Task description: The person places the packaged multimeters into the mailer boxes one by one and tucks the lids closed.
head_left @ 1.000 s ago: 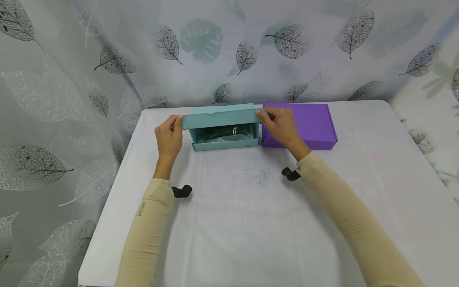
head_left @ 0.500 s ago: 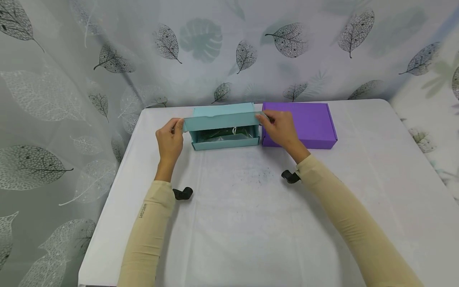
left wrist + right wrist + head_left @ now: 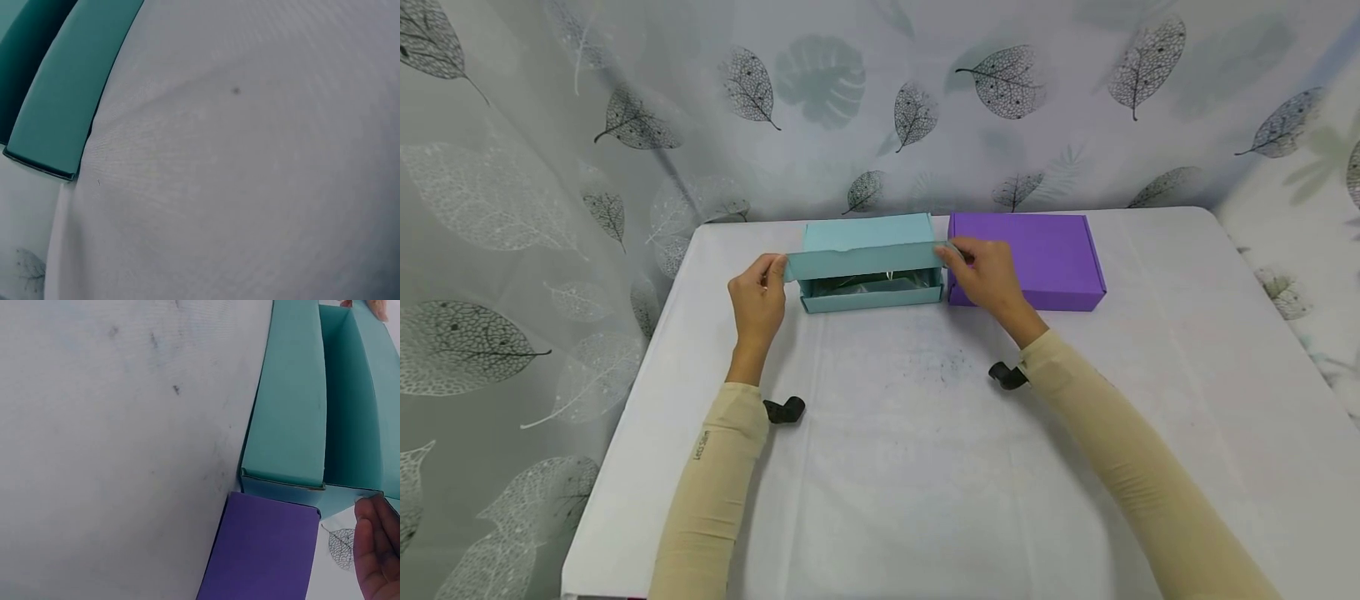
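A teal cardboard box (image 3: 872, 301) stands at the back of the table, its hinged lid (image 3: 867, 261) partly lowered over it. My left hand (image 3: 757, 300) pinches the left front corner of the lid between thumb and fingers. At the right front corner my right hand (image 3: 988, 275) pinches the lid's edge; in the right wrist view its fingers (image 3: 373, 550) show beside the box. Through the gap under the lid a dark green thing in clear plastic (image 3: 872, 283) shows inside; its kind is hidden. In the left wrist view only the box front (image 3: 75, 94) shows.
A shut purple box (image 3: 1030, 258) stands right beside the teal one, close to my right hand. White cloth (image 3: 910, 467) covers the table. A leaf-print curtain (image 3: 850, 92) hangs behind the table's back edge.
Both hands have moved slightly down and toward me with the lid's front edge. The lid is lower, its top shows more, and the gap above the contents is narrower.
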